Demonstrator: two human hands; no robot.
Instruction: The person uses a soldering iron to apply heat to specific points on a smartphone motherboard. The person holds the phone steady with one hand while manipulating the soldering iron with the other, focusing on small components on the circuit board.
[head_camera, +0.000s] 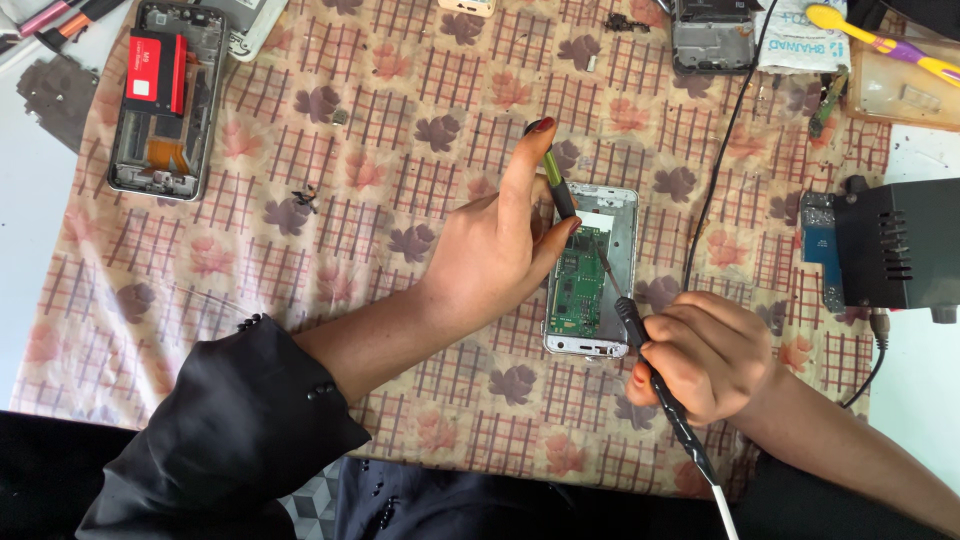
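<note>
An opened silver phone frame (625, 215) with a green circuit board (575, 290) lies on a patterned cloth. My left hand (495, 245) holds a thin green and black screwdriver (557, 185) upright over the board, forefinger on its top. My right hand (705, 355) grips a black soldering iron (665, 395) whose thin tip reaches the board from the lower right. A white cord runs from the iron's end to the bottom edge.
A second opened phone (160, 100) with a red battery lies at the upper left. A black station box (895, 245) stands at the right with a cable. Another phone part (712, 38), a white packet and a yellow toothbrush (885, 42) sit along the top right.
</note>
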